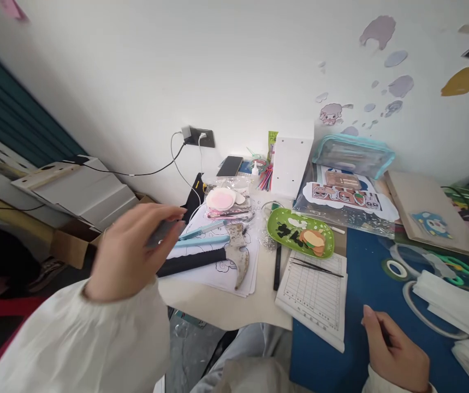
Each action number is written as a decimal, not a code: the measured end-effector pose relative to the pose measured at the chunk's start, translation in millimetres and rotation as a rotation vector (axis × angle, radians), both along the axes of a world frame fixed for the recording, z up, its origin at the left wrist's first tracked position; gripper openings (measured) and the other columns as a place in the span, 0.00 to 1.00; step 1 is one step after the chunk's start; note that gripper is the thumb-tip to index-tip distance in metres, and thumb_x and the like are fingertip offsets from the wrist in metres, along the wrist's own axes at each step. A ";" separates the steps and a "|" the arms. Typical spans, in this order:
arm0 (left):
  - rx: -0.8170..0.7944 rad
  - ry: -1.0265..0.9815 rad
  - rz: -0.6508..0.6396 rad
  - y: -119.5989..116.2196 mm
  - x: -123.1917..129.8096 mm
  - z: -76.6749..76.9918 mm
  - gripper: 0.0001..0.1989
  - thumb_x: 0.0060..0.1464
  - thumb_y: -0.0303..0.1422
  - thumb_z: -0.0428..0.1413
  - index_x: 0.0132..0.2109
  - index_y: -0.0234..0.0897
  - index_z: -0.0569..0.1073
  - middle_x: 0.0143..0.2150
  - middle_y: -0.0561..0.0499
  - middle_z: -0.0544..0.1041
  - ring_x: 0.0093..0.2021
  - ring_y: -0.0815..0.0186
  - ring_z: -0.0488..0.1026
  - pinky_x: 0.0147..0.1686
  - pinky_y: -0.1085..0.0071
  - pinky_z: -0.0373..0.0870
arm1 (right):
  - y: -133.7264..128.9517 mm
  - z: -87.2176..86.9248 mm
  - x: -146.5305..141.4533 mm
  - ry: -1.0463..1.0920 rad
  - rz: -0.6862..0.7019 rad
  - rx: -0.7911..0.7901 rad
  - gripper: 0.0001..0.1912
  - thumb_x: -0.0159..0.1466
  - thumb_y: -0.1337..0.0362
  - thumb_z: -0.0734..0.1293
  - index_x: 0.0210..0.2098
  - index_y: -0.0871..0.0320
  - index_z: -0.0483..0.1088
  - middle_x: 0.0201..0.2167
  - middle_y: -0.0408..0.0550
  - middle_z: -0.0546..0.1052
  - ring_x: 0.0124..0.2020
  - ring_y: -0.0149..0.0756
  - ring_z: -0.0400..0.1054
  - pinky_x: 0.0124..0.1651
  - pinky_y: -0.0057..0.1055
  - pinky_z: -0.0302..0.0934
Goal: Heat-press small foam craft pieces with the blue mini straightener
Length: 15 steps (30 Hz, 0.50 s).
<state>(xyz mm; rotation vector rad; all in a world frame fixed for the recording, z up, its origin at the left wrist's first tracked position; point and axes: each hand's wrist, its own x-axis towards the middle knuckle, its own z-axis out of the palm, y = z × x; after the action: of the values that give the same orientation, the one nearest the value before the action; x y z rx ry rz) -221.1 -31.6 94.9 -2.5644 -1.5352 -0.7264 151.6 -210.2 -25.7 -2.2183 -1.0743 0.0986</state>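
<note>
My left hand (136,251) is raised over the left part of the desk, slightly blurred, its thumb and curved fingers apart with nothing visible held. Just past its fingertips lie a light-blue cutter (205,240) and a hammer-like tool (238,254) with a black handle and a worn metal head, both on drawn paper sheets. My right hand (396,349) rests at the front of the blue mat (320,363), loosely curled, with no object showing in it. To its left, black tweezers (318,267) lie across a ruled paper pad (312,305).
A green tray (273,225) holds black, white and tan cut-outs. Behind it stand a white box (291,164) and a clear pouch (352,155). At right are tape rolls (396,269), green-handled scissors (455,267) and white tissues (451,300). Charger cables (172,155) hang from the wall socket.
</note>
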 end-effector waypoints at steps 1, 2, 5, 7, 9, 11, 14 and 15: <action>-0.114 0.062 0.014 11.4 -0.1 -3.7 0.19 0.58 0.44 0.47 0.52 0.41 0.69 0.50 0.46 0.73 0.50 0.58 0.69 0.50 0.58 0.67 | -0.5 0.2 0.2 0.008 0.000 -0.015 0.23 0.62 0.46 0.57 0.24 0.56 0.69 0.19 0.47 0.74 0.20 0.36 0.66 0.23 0.29 0.56; -0.285 0.159 0.018 23.5 -1.8 -10.5 0.23 0.56 0.47 0.47 0.52 0.38 0.69 0.52 0.44 0.72 0.52 0.54 0.68 0.52 0.56 0.65 | -0.9 0.4 0.3 0.016 -0.002 -0.029 0.23 0.62 0.45 0.57 0.24 0.56 0.69 0.19 0.47 0.74 0.19 0.37 0.66 0.23 0.29 0.56; -0.435 0.212 0.052 55.7 -13.8 -40.9 0.30 0.46 0.50 0.53 0.52 0.35 0.70 0.51 0.39 0.73 0.51 0.48 0.69 0.48 0.55 0.67 | -1.4 0.9 1.2 0.038 -0.006 -0.056 0.23 0.61 0.45 0.57 0.24 0.55 0.69 0.20 0.48 0.75 0.20 0.38 0.67 0.23 0.30 0.57; -0.490 0.210 0.041 67.5 -22.2 -59.0 0.30 0.44 0.51 0.54 0.51 0.36 0.72 0.48 0.41 0.75 0.48 0.51 0.72 0.46 0.59 0.69 | -1.3 1.0 1.8 0.042 -0.010 -0.066 0.23 0.61 0.44 0.58 0.25 0.55 0.70 0.21 0.48 0.75 0.21 0.39 0.67 0.23 0.31 0.57; -0.527 0.192 0.015 71.5 -27.0 -69.5 0.28 0.46 0.51 0.52 0.49 0.37 0.73 0.47 0.43 0.75 0.45 0.55 0.73 0.44 0.63 0.70 | -0.9 1.1 2.1 0.040 -0.017 -0.078 0.23 0.60 0.44 0.57 0.25 0.54 0.70 0.19 0.47 0.74 0.20 0.39 0.67 0.23 0.31 0.57; -0.541 0.167 0.009 71.5 -27.9 -73.6 0.28 0.48 0.51 0.50 0.50 0.37 0.73 0.47 0.43 0.73 0.44 0.56 0.73 0.43 0.64 0.70 | -0.4 1.4 2.1 0.041 -0.019 -0.083 0.23 0.60 0.43 0.57 0.25 0.54 0.70 0.18 0.47 0.74 0.19 0.39 0.66 0.22 0.32 0.57; -0.553 0.133 0.018 70.9 -26.7 -74.9 0.30 0.48 0.52 0.49 0.51 0.35 0.72 0.47 0.42 0.72 0.44 0.54 0.72 0.44 0.61 0.69 | -0.1 1.8 1.5 0.036 -0.002 -0.072 0.23 0.61 0.44 0.56 0.25 0.55 0.70 0.20 0.48 0.75 0.19 0.38 0.66 0.22 0.31 0.57; -0.560 0.123 0.018 71.1 -26.4 -75.3 0.31 0.48 0.52 0.49 0.51 0.35 0.72 0.47 0.41 0.72 0.43 0.54 0.72 0.43 0.60 0.70 | -0.2 1.7 1.3 0.031 0.003 -0.069 0.24 0.61 0.44 0.56 0.25 0.55 0.70 0.21 0.48 0.75 0.19 0.38 0.67 0.22 0.31 0.57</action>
<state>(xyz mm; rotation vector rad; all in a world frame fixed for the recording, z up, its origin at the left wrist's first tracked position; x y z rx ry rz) -247.4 39.5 19.5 -2.8835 -1.9358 -0.1329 152.8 -210.4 -24.0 -2.2693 -1.0717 0.1730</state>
